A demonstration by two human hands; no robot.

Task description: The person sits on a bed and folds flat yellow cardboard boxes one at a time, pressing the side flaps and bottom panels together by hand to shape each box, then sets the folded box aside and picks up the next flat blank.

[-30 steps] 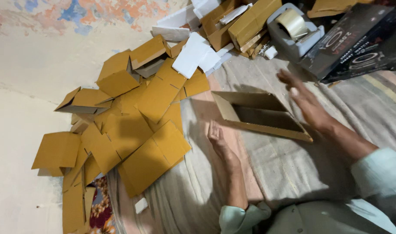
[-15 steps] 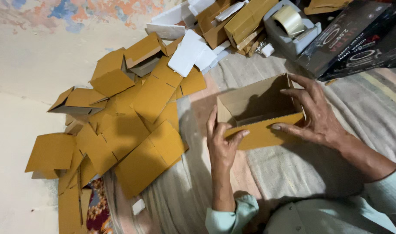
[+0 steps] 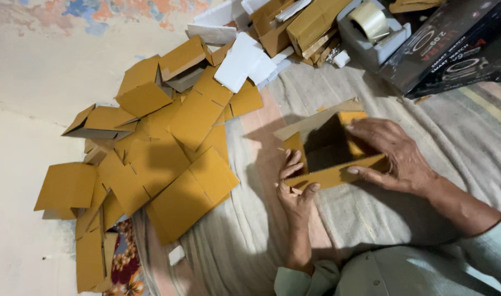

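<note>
- Both hands are on one small open cardboard box [image 3: 330,151], brown outside and dark inside, which sits tilted on the striped grey cloth [image 3: 453,137] spread in front of the person.
- The left hand [image 3: 294,186] grips the box's near left corner, fingers curled up over the lower edge, thumb along the front.
- The right hand [image 3: 393,153] clamps the right end, fingers spread over the rim and one fingertip pressed on the front panel.
- A loose flap stands up along the box's far edge, pointing toward the pile.
- To the left, a heap of flat brown box blanks [image 3: 168,159] overlaps the cloth's edge and spills onto the pale floor [image 3: 20,208]; its nearest blank lies just beside the left hand, not touching it.
- A few half-folded boxes [image 3: 168,66] sit at the heap's far side, with white card pieces [image 3: 242,60] on top.
- At the far right stands a grey tape dispenser [image 3: 371,30] with a roll of tape, touching a black printed carton [image 3: 453,44].
- Open cloth lies to the right of the box and toward the person's pale green sleeves [image 3: 371,274]; the left side is hemmed in by the heap.
</note>
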